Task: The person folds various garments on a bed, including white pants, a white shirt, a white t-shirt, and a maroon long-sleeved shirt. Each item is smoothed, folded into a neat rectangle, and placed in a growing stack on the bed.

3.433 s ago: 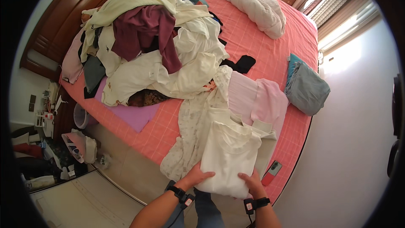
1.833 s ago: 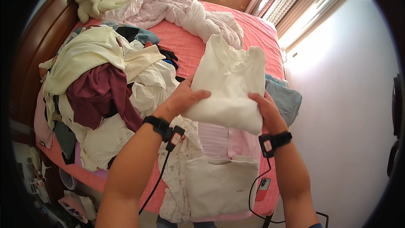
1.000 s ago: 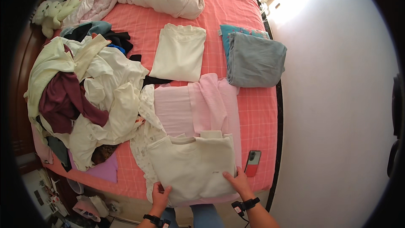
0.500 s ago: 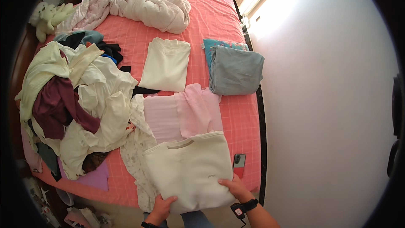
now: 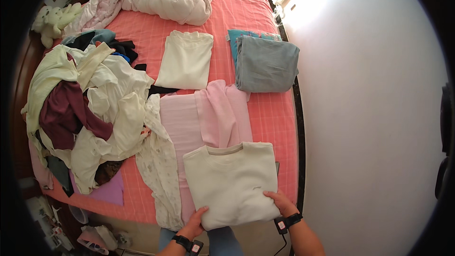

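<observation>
The white folded shirt [image 5: 186, 61] is down now, flat on the bed [image 5: 271, 121] beyond the pink cloth [image 5: 180, 118]! The left hand [image 5: 195, 222] and right hand [image 5: 281, 203] have swapped it for the cream sweatshirt [image 5: 231, 185], shifting that rightward, baring more patterned fabric [image 5: 159, 170] and hiding nearly all of the phone [image 5: 277, 169]!

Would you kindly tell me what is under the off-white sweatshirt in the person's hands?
Pink cloth shows past the upper and left edges of the sweatshirt; a grey sliver peeks out at its right. Everything else beneath is covered.
</observation>
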Available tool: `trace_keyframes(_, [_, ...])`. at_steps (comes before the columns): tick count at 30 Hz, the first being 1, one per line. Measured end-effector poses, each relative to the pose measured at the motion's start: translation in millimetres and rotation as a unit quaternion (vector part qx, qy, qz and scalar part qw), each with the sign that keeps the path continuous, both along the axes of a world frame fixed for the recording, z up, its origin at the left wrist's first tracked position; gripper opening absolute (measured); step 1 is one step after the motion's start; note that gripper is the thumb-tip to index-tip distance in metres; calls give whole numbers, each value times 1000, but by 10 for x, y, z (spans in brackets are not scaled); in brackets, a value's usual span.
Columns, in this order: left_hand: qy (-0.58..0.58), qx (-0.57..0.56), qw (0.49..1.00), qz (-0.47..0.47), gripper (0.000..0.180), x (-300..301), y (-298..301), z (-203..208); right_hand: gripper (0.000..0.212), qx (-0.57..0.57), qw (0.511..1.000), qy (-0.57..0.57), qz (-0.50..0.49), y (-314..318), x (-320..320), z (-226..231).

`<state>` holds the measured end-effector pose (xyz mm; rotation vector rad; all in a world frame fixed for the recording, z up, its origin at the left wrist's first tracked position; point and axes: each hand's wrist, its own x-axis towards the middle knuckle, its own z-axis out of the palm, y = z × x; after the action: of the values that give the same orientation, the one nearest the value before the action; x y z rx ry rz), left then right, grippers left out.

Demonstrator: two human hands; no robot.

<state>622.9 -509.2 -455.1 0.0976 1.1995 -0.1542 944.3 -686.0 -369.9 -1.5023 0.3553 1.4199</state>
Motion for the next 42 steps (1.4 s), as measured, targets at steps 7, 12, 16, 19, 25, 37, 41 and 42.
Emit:
trace_keyframes(7, [-33, -125, 991, -31, 67, 47, 132, 293, 54, -20, 998, 57, -11, -50, 69, 182])
trace_keyframes(12, [-54, 115, 980, -153, 48, 297, 294, 807, 55, -4, 997, -56, 62, -192, 205, 238])
trace_keyframes(16, [-205, 191, 946, -161, 47, 968, 304, 1175, 55, 1, 983, -148, 108, -338, 728, 585])
trace_keyframes(19, [-301, 282, 893, -181, 45, 1752, 300, 1375, 55, -16, 963, -236, 130, -261, 1221, 960])
trace_keyframes(25, [-356, 402, 831, -146, 45, 2857, 319, 886, 57, -5, 924, -363, 122, -151, 2181, 889])
trace_keyframes(37, [156, 777, 550, -262, 43, 1282, 923, -15, 64, -151, 787, -579, 149, 504, 1371, -1062])
trace_keyframes(41, [195, 720, 579, -329, 34, 866, 1227, -22, 35, -9, 738, -655, 160, 1473, 578, -484])
trace_keyframes(42, [186, 699, 588, -360, 29, 840, 1267, -9, 34, 17, 776, -605, 175, 1733, 426, -404])
